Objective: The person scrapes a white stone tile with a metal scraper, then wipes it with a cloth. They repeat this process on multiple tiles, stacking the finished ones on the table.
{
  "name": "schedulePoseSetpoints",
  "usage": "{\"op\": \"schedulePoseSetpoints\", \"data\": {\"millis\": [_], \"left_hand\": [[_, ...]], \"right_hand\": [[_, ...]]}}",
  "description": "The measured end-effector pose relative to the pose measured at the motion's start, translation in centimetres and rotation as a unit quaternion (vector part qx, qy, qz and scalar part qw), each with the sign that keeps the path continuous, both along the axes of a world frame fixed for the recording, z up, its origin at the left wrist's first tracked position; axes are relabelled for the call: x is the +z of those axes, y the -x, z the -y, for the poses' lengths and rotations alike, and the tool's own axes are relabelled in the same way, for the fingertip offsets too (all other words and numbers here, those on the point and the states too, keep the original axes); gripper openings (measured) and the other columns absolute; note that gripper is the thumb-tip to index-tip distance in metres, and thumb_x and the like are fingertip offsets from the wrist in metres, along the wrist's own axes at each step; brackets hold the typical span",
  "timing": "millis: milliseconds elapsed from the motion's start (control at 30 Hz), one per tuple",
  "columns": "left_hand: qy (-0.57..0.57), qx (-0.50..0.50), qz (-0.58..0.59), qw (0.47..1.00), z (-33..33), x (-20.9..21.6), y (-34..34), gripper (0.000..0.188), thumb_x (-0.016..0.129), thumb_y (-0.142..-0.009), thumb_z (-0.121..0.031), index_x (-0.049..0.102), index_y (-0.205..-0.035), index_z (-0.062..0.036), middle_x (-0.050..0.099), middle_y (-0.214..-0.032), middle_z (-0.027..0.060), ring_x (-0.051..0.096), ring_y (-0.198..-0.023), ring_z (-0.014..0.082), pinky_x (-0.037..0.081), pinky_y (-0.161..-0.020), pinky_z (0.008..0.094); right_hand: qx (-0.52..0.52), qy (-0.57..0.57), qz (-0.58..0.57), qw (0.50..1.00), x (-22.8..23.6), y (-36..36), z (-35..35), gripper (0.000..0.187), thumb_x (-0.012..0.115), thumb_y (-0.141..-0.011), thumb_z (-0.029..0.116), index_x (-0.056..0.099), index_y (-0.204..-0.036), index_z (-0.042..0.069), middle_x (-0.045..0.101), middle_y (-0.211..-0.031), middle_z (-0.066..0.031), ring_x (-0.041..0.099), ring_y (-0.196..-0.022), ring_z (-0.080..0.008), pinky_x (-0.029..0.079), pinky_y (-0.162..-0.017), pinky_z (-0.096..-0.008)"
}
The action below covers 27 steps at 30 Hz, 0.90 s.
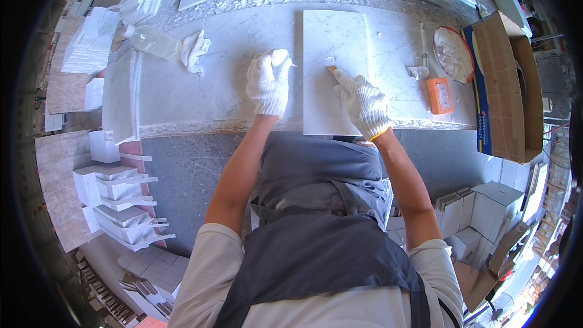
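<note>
A white knitted glove covers my left hand [268,84], which is closed above the pale worktop, left of a marble tile [322,106]. Something small and white pokes out by its fingertips; I cannot make out what. My right hand [364,104], gloved the same way, reaches over the tile with its fingers closed on a small tan tool [331,68]. Most of that tool is hidden in the glove. Its tip is at a small whitish patch [329,61] on the tile. The tile lies flat and juts slightly past the worktop's near edge.
Right of the tile are an orange block [439,96], a red-rimmed bowl of white paste [453,54] and a cardboard box [507,85]. A clear bottle [155,42] and a crumpled white glove or cloth [194,51] lie left. Stacked tiles [91,39] stand far left.
</note>
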<state>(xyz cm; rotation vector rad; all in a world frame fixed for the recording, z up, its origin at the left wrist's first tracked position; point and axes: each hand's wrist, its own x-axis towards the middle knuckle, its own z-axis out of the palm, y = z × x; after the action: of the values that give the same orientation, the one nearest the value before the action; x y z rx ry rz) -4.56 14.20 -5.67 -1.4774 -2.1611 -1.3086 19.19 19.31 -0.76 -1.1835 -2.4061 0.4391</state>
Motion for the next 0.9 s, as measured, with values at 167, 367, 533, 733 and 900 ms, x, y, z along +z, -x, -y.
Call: {"op": "schedulePoseSetpoints", "data": {"millis": [167,367,533,733,900], "left_hand": [[-0.018,0.0,-0.012,1.0,0.0,0.4,-0.2,0.028,0.084,-0.089,-0.019,0.071,-0.113,-0.0107,0.075,-0.108,0.0068,0.07,-0.1,0.0289,0.055,-0.089,0.0416],[-0.019,-0.007,-0.024,0.999,-0.2,0.7,-0.1,0.034,0.086,-0.084,-0.019,0.069,-0.113,-0.0127,0.073,-0.103,0.0059,0.07,-0.098,0.03,0.057,-0.085,0.0437],[-0.015,-0.012,0.0,1.0,-0.1,0.9,-0.2,0.03,0.085,-0.084,-0.018,0.07,-0.11,-0.0126,0.073,-0.101,0.0062,0.07,-0.095,0.031,0.056,-0.084,0.0437],[-0.018,-0.021,0.002,1.0,-0.1,1.0,-0.3,0.03,0.086,-0.084,-0.016,0.071,-0.11,-0.0115,0.073,-0.102,0.0061,0.07,-0.095,0.0303,0.056,-0.084,0.0431],[-0.018,-0.046,-0.038,0.998,0.0,1.4,-0.5,0.032,0.086,-0.083,-0.013,0.071,-0.111,-0.011,0.074,-0.105,0.0059,0.07,-0.096,0.0279,0.057,-0.084,0.0419]], "right_hand": [[-0.021,-0.011,0.05,0.998,-0.6,-0.1,-0.2,0.035,0.072,-0.099,0.027,0.076,-0.131,0.016,0.071,-0.086,-0.0194,0.071,-0.074,-0.0372,0.057,-0.066,-0.0456],[0.008,-0.03,-0.059,0.998,-0.8,1.1,-1.4,0.035,0.069,-0.1,0.027,0.074,-0.134,0.018,0.069,-0.087,-0.0194,0.071,-0.075,-0.0371,0.057,-0.066,-0.0462],[-0.004,0.016,0.064,0.998,-0.1,-0.2,0.7,0.037,0.07,-0.1,0.026,0.073,-0.136,0.02,0.069,-0.086,-0.018,0.069,-0.07,-0.0356,0.056,-0.065,-0.0454],[-0.017,-0.028,-0.155,0.987,-0.9,-0.5,2.8,0.039,0.072,-0.097,0.019,0.074,-0.136,0.019,0.071,-0.084,-0.0158,0.066,-0.063,-0.0326,0.054,-0.062,-0.0444],[-0.019,-0.067,-0.16,0.985,-1.5,-0.9,5.2,0.041,0.079,-0.09,0.015,0.075,-0.131,0.013,0.066,-0.079,-0.0095,0.063,-0.073,-0.0304,0.051,-0.072,-0.0439]]}}
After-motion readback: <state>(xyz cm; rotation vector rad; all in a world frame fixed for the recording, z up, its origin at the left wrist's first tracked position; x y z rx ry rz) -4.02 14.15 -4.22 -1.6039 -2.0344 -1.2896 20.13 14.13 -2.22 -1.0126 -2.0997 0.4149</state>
